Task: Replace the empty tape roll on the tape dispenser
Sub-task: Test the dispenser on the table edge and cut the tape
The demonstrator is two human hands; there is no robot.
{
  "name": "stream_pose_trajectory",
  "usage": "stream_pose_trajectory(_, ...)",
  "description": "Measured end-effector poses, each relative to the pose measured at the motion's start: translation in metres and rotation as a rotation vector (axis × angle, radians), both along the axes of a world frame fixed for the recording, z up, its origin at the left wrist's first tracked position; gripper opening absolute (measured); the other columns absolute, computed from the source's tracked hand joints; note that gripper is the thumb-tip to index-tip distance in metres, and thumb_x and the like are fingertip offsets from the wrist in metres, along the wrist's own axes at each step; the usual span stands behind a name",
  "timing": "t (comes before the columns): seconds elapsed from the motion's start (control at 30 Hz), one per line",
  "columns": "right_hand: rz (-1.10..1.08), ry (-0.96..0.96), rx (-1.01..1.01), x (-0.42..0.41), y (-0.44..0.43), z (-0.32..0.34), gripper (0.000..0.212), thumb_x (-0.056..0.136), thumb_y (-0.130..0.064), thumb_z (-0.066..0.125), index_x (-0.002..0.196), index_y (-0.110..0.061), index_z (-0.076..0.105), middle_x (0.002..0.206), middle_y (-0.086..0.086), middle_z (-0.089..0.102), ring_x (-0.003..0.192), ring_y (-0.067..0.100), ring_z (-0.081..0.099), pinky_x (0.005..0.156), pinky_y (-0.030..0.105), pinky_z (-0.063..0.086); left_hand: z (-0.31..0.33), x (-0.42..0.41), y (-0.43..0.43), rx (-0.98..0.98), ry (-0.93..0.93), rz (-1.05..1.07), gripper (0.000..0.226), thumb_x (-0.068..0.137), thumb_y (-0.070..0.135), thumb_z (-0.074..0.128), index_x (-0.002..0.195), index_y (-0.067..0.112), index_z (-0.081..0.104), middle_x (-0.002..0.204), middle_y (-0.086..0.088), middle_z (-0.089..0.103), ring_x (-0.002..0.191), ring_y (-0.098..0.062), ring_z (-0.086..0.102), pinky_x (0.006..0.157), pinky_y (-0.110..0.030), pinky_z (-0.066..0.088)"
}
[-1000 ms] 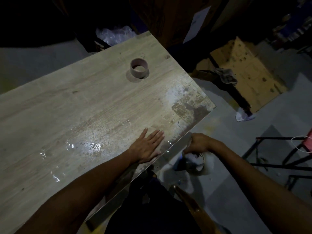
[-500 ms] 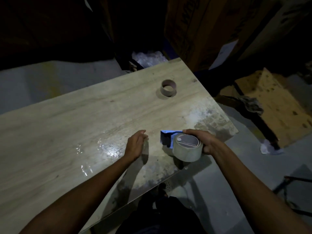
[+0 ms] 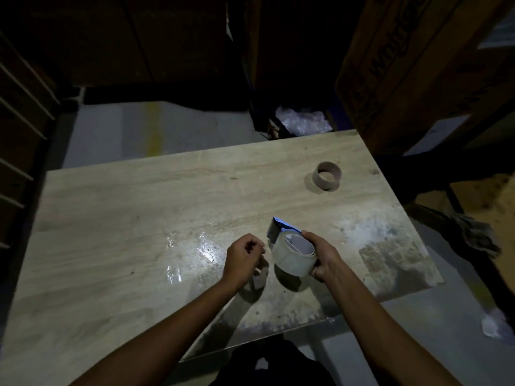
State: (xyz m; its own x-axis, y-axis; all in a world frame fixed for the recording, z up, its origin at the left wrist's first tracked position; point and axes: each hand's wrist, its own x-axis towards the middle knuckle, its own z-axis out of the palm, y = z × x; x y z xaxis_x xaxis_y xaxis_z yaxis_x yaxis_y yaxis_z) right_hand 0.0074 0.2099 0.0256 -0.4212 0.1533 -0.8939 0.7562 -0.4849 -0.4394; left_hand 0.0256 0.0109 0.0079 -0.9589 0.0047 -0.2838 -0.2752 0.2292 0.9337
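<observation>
My right hand grips a blue tape dispenser that carries a full roll of clear tape, held just above the wooden table near its front right part. Just left of the roll hovers my left hand, its fingers curled in with nothing visible in them. An empty brown cardboard core stands on end at the far right of the table, well away from both hands.
Shiny tape residue marks the tabletop left of my hands. A large cardboard box stands past the far right corner, with crumpled plastic wrap behind the table's far edge. The floor drops off on the right.
My right hand brought the dispenser with the roll up from below the table edge to above the tabletop. My left hand lifted off the table and curled its fingers.
</observation>
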Motion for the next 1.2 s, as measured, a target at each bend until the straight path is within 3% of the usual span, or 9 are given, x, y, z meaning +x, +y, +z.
stream_pose_trajectory(0.07, -0.015, 0.006, 0.031, -0.006, -0.005, -0.009, 0.039, 0.083, -0.028, 0.074, 0.112, -0.002, 0.070, 0.111, 0.017, 0.072, 0.104, 0.036, 0.067, 0.091, 0.047, 0.055, 0.000, -0.004, 0.003, 0.006, -0.025, 0.030, 0.016, 0.093, 0.011, 0.060, 0.079, 0.014, 0.067, 0.078, -0.005, 0.072, 0.072, -0.020, 0.069, 0.066, -0.035, 0.055)
stream_pose_trajectory(0.17, -0.030, 0.031, 0.074, -0.011, -0.013, -0.018, 0.043, 0.076, -0.028, 0.081, 0.106, 0.000, 0.072, 0.103, 0.017, 0.074, 0.096, 0.036, 0.071, 0.090, 0.050, 0.056, 0.001, -0.007, 0.010, 0.030, -0.073, 0.083, 0.021, 0.095, 0.021, 0.061, 0.079, 0.009, 0.066, 0.073, -0.004, 0.071, 0.069, -0.025, 0.069, 0.066, -0.040, 0.056)
stream_pose_trajectory(0.3, -0.097, 0.030, 0.171, -0.021, -0.018, -0.021, 0.028, 0.074, -0.026, 0.084, 0.079, -0.003, 0.071, 0.081, 0.012, 0.073, 0.078, 0.032, 0.071, 0.078, 0.044, 0.060, 0.003, -0.014, 0.021, -0.009, -0.120, 0.118, 0.029, 0.093, 0.036, 0.063, 0.073, 0.015, 0.064, 0.065, 0.000, 0.067, 0.057, -0.010, 0.064, 0.065, -0.037, 0.055)
stream_pose_trajectory(0.47, -0.110, 0.108, 0.263, -0.027, -0.023, -0.025, 0.026, 0.077, -0.028, 0.081, 0.064, -0.009, 0.070, 0.069, 0.009, 0.069, 0.062, 0.023, 0.061, 0.062, 0.033, 0.049, -0.003, -0.020, 0.032, -0.058, -0.186, 0.172, 0.030, 0.084, 0.046, 0.070, 0.073, 0.018, 0.067, 0.069, -0.001, 0.071, 0.065, -0.022, 0.069, 0.067, -0.040, 0.058)
stream_pose_trajectory(0.63, -0.084, 0.162, 0.342, -0.026, -0.026, -0.028, 0.028, 0.083, -0.031, 0.075, 0.076, -0.004, 0.076, 0.070, 0.008, 0.068, 0.061, 0.020, 0.058, 0.053, 0.026, 0.044, -0.005, -0.024, 0.041, -0.159, -0.201, 0.213, 0.023, 0.086, 0.035, 0.072, 0.079, 0.014, 0.068, 0.075, -0.002, 0.071, 0.071, -0.021, 0.069, 0.065, -0.032, 0.056)
stream_pose_trajectory(0.77, -0.078, 0.204, 0.383, -0.025, -0.030, -0.032, 0.029, 0.086, -0.031, 0.074, 0.089, -0.002, 0.078, 0.081, 0.013, 0.074, 0.059, 0.014, 0.060, 0.041, 0.009, 0.041, -0.008, -0.024, 0.043, -0.241, -0.183, 0.233, 0.022, 0.085, 0.031, 0.073, 0.081, 0.010, 0.067, 0.076, -0.005, 0.070, 0.070, -0.019, 0.067, 0.061, -0.026, 0.052)
stream_pose_trajectory(0.93, -0.078, 0.244, 0.395, -0.021, -0.038, -0.039, 0.026, 0.087, -0.030, 0.072, 0.095, -0.007, 0.078, 0.085, 0.008, 0.075, 0.071, 0.015, 0.066, 0.049, 0.008, 0.047, -0.012, -0.028, 0.041, -0.364, -0.173, 0.204, 0.012, 0.084, 0.025, 0.070, 0.083, 0.013, 0.068, 0.077, 0.001, 0.070, 0.073, -0.014, 0.065, 0.069, -0.032, 0.053)
stream_pose_trajectory(1.07, -0.037, 0.283, 0.455, -0.017, -0.043, -0.048, 0.022, 0.090, -0.026, 0.069, 0.097, -0.007, 0.078, 0.086, 0.006, 0.076, 0.078, 0.017, 0.068, 0.067, 0.023, 0.051, -0.012, -0.031, 0.040, -0.436, -0.136, 0.178, 0.007, 0.083, 0.023, 0.069, 0.080, 0.017, 0.069, 0.076, 0.003, 0.069, 0.071, -0.012, 0.064, 0.066, -0.026, 0.050)
stream_pose_trajectory(1.2, 0.061, 0.304, 0.604, -0.012, -0.045, -0.047, 0.020, 0.092, -0.021, 0.064, 0.101, -0.008, 0.077, 0.093, 0.004, 0.075, 0.083, 0.016, 0.066, 0.075, 0.022, 0.045, -0.015, -0.032, 0.035, -0.476, -0.097, 0.113, 0.005, 0.082, 0.019, 0.070, 0.078, 0.018, 0.069, 0.075, 0.003, 0.069, 0.070, -0.013, 0.064, 0.067, -0.026, 0.051)
